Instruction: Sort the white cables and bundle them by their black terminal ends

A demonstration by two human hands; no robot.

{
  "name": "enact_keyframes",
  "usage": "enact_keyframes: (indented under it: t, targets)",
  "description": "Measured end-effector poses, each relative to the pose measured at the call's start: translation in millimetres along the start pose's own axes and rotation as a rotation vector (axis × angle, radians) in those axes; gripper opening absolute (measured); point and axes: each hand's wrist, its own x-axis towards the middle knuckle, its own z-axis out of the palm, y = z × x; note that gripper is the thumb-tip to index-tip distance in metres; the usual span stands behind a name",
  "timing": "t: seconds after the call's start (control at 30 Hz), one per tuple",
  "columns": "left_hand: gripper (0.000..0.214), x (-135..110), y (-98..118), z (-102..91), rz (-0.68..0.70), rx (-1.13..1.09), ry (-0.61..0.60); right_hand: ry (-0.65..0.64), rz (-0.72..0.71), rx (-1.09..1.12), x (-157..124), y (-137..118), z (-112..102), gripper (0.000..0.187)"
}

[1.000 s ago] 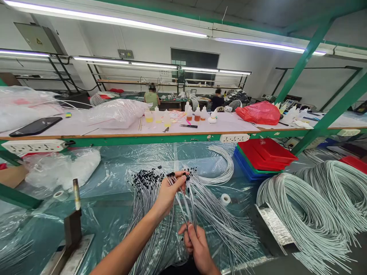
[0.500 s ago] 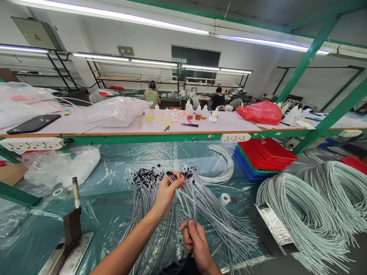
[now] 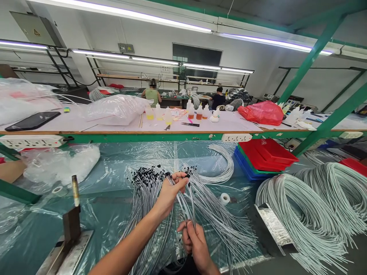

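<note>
Grey cables (image 3: pixel 183 206) with small black connectors run between my two hands. My left hand (image 3: pixel 169 193) is closed around them near the connector ends, thumb and fingers pinched together. Below it, my right hand (image 3: pixel 195 238) grips the same cables lower down, its fingers curled round them. To the left lies a pile of cables (image 3: pixel 143 198) with many black connectors (image 3: pixel 146 177) at the far end. On the right a second bundle of cables (image 3: pixel 218 217) fans out toward the front, its black connectors (image 3: pixel 192 169) just beyond my left hand.
Large coils of cable (image 3: pixel 298 210) lie at the right, with stacked red trays (image 3: pixel 266 151) behind them. A white tape roll (image 3: pixel 225 198) sits beside the right bundle. At the left stands a metal fixture (image 3: pixel 71 225). A shelf (image 3: pixel 114 124) with bottles (image 3: pixel 199 112) spans the back.
My left hand has shifted slightly right, and a black connector now shows at its fingertips. My right hand stays almost in place, still gripping the cables.
</note>
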Motion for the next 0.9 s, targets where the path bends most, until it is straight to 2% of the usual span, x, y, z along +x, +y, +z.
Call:
enact_keyframes:
  t: [0.33, 0.7, 0.9]
  targets:
    - [0.038, -4.2, 8.7, 3.2, 0.043, 0.033, 0.025, 0.010, -0.013, 0.000, 3.0, -1.0, -0.4, 0.058]
    - [0.030, -3.1, 0.9, -1.3, 0.067, 0.050, -0.017, 0.019, -0.013, -0.017, -1.1, -2.4, -0.7, 0.058]
    - [0.034, -8.3, 10.7, 3.2, 0.058, 0.025, -0.041, 0.029, 0.003, 0.012, -0.1, -3.4, -0.9, 0.059]
